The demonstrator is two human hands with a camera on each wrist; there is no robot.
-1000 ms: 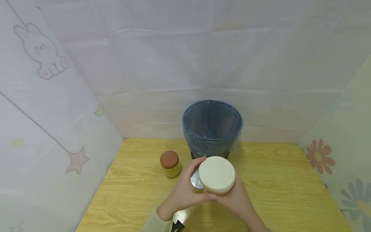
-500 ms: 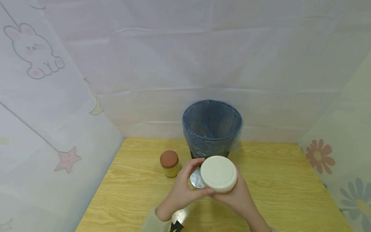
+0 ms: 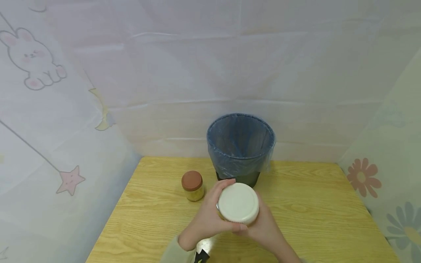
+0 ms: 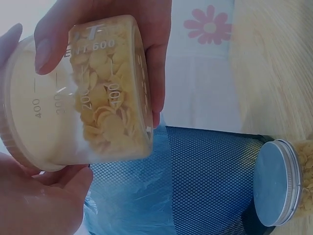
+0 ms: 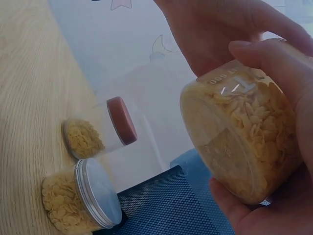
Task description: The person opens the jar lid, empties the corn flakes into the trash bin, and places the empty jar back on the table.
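Note:
A clear plastic jar [image 4: 110, 93] with a wide cream lid [image 3: 238, 203] is held off the table between both hands. Yellow flakes fill part of it, and measuring marks run along its wall. The left hand [image 3: 207, 219] curls its fingers and thumb round the lid's edge. Lower down, the right hand [image 3: 264, 228] grips the jar's body, thumb on one side and fingers on the other, as both wrist views show. A silver-lidded jar of flakes [image 5: 73, 198] stands on the table beneath the held jar, mostly hidden in the head view.
A brown-lidded jar of flakes [image 3: 193, 186] stands left of the hands. Behind them is a dark mesh bin [image 4: 210, 171] lined with a blue plastic bag [image 3: 241, 160]. The wooden table [image 3: 315, 204] meets printed curtains [image 3: 184, 73] at the back and sides.
The held jar shifted slightly right, then back left and a little towards the person with both hands. It now hides most of the silver lid. The standing jars and bin have not moved.

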